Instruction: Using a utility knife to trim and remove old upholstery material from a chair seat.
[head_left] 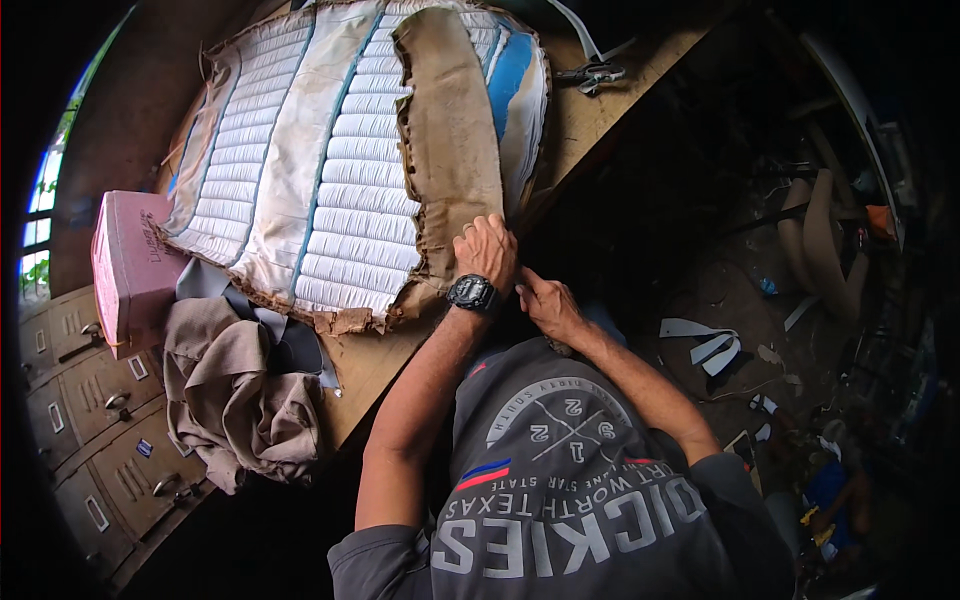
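Observation:
A large seat cover (275, 150) with white pleated panels and blue piping lies inside out on the table. Along its right side runs a tan-brown fabric panel (452, 120) with a ragged, frayed edge. My left hand (487, 248), with a black watch on the wrist, is closed on this panel's lower right end, near the table edge. Just below and to the right, my right hand (550, 308) is closed in a pinch beside my left wrist. What its fingertips hold is hidden or too small to name.
Scissors (592, 75) lie on the wooden table (575, 120) at the back right, next to a white strip. A pink box (135, 270) and crumpled brown cloth (235, 385) are at left, by metal lockers (110, 420). White scraps (703, 343) litter the floor at right.

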